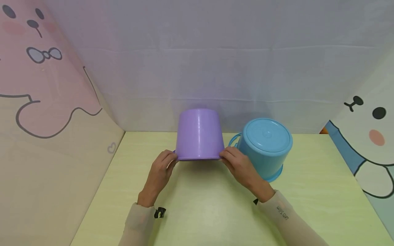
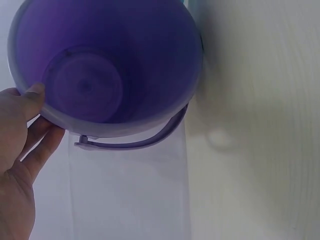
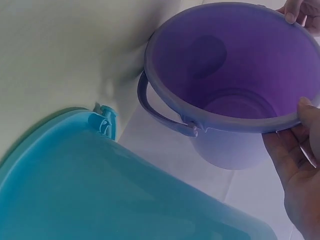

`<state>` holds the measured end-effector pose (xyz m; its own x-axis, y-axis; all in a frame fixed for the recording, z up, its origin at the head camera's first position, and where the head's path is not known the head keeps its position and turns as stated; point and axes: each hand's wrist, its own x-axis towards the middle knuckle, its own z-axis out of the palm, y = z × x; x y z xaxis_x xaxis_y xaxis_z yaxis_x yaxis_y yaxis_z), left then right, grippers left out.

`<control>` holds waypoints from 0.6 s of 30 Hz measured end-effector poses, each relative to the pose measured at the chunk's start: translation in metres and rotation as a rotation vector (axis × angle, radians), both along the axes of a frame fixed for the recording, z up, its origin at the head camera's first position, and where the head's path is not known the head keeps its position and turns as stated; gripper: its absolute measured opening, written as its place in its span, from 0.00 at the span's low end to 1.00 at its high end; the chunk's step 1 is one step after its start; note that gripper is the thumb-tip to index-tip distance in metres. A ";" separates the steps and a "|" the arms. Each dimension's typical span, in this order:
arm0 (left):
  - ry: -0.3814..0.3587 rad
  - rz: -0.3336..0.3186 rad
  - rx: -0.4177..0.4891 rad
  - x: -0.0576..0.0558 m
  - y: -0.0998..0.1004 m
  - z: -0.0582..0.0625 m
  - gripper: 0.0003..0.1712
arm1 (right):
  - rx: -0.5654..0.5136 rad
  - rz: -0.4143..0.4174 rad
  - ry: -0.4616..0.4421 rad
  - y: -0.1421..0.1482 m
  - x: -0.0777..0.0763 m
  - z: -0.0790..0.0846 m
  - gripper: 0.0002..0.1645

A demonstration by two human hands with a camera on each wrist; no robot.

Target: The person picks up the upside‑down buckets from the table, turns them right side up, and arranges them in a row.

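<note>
A purple bucket (image 1: 198, 135) is tipped with its open mouth toward me, held by the rim at both sides. My left hand (image 1: 158, 172) pinches the left of the rim; in the left wrist view its thumb lies inside and its fingers outside. On the opposite side my right hand (image 1: 241, 167) pinches the rim the same way, as the right wrist view shows. The bucket's handle (image 3: 160, 117) hangs along the rim. Whether its lower edge touches the table cannot be told. Inside, the bucket shows only its bare bottom (image 2: 85, 85).
A blue bucket (image 1: 266, 143) stands upside down on the table just right of the purple one, near my right hand, its handle (image 1: 234, 139) sticking out leftward. The pale yellow table (image 1: 200, 212) meets a white cloth wall (image 1: 215, 75) behind. Cartoon-printed cloths hang at both sides.
</note>
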<state>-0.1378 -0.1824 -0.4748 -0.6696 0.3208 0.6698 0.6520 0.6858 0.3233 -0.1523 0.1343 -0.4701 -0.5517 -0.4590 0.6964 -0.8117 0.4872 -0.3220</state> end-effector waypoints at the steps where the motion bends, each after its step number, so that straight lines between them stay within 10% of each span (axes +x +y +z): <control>1: -0.004 -0.002 0.007 0.000 0.000 0.001 0.13 | -0.002 -0.003 -0.002 0.000 0.000 0.001 0.14; 18: -0.066 -0.020 0.078 -0.003 0.001 0.012 0.13 | -0.038 -0.033 -0.034 -0.002 -0.002 0.008 0.13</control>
